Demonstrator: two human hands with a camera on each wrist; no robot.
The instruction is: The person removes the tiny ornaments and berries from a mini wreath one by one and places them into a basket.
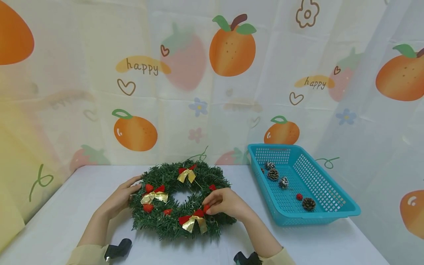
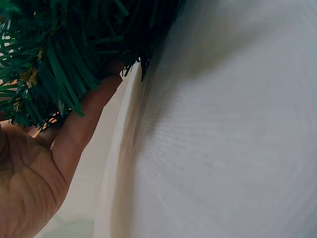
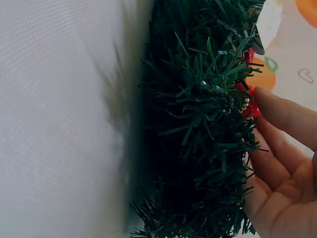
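Observation:
A green wreath of artificial pine lies on the white table, trimmed with several red-and-gold bows and red berry ornaments. At its left edge my left hand grips the branches; in the left wrist view the thumb presses against the greenery, and other fingers are partly hidden by it. My right hand is over the wreath's right front, pinching a red berry ornament between thumb and fingers against the needles. Just left of that berry sits a gold bow with red loops.
To the right of the wreath stands a blue plastic basket. It holds several pine cones, some white-tipped, and a red berry ornament. A fruit-printed curtain hangs behind the table.

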